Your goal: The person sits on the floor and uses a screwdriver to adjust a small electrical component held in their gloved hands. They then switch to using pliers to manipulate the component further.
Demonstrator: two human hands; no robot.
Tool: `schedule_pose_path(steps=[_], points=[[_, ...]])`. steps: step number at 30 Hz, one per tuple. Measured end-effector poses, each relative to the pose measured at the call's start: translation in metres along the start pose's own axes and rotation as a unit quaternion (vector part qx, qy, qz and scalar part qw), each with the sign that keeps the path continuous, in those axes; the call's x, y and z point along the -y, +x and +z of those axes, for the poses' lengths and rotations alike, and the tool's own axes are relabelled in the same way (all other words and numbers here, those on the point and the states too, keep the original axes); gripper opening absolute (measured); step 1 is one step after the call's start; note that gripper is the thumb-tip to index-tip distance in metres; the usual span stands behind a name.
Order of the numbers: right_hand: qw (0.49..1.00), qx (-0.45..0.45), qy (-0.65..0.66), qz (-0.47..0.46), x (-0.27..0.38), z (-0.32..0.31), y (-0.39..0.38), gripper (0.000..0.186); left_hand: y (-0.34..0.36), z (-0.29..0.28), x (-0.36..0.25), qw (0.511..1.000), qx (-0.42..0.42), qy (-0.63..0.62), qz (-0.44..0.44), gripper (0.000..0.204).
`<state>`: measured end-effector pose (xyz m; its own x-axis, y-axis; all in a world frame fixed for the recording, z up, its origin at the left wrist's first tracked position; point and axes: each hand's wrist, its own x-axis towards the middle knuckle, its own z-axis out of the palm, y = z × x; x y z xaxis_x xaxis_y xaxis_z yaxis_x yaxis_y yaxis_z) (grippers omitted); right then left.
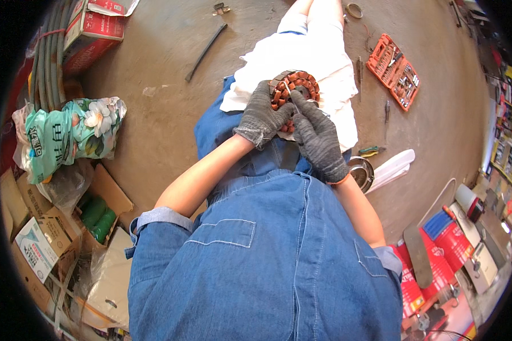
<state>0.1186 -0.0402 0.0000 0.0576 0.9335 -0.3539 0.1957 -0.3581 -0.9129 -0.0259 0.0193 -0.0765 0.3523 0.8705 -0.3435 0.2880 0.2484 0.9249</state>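
Observation:
Over my lap, my left hand (260, 118), in a dark grey knit glove, grips a round motor stator (279, 95) by its left side. Copper-coloured coils ring its core. My right hand (318, 133), gloved alike, is closed at the stator's lower right, its fingers round a thin, light-coloured tool (288, 88) whose tip rests among the coils. What kind of tool it is does not show, as the fingers cover most of it. A white cloth (267, 59) lies across my legs beneath the stator.
An orange socket set case (393, 71) lies open at right, near a screwdriver (387, 111) and green-handled pliers (371, 151). A round metal housing (360, 173) and white fan blades (393, 170) sit by my right forearm. Boxes, a floral bag (77, 133) and grey hose (50, 57) fill the left.

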Motion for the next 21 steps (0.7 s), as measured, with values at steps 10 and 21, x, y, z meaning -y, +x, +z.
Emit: schedule_pose_path(steps=[10,21], points=[[0.99,-0.077,-0.022,-0.115,-0.027,0.025,-0.011,0.044,0.0,0.001,0.004,1.0,0.001,-0.018,0.009,0.058],[0.923,-0.073,-0.353,-0.136,-0.033,0.025,0.0,0.056,0.003,-0.005,-0.001,0.999,0.017,0.027,0.004,0.051]])
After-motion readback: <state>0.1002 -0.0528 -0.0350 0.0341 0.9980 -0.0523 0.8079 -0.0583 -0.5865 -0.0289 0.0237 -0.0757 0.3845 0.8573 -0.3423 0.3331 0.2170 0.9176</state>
